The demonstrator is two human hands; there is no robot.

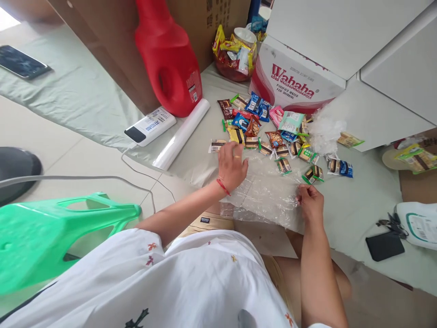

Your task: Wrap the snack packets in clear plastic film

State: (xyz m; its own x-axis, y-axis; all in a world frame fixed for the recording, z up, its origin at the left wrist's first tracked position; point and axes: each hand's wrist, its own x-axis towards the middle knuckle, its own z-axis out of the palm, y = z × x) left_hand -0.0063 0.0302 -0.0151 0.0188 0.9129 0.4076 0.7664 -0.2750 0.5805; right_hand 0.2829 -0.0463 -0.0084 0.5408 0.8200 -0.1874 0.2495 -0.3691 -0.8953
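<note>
A clear plastic bag or sheet (269, 193) lies spread over the front edge of the cloth-covered surface, close to my lap. My right hand (310, 200) pinches its right edge between thumb and fingers. Over its left side is my left hand (232, 166), palm down with fingers bent and thumb apart; nothing shows in it. Just past those fingertips are a yellow snack packet (236, 135) and a sandwich biscuit in clear wrap (217, 145). Several more small wrapped snacks (282, 139) lie scattered beyond the plastic, in blue, brown, green and pink wrappers.
A red jug (170, 68), a white roll (182, 132) and a white box (150, 125) stand or lie to the left. Behind are a snack bowl (235, 68) and a Wahaha carton (297, 77). Crumpled clear plastic (326, 130) lies right; a green stool (64, 232) stands left.
</note>
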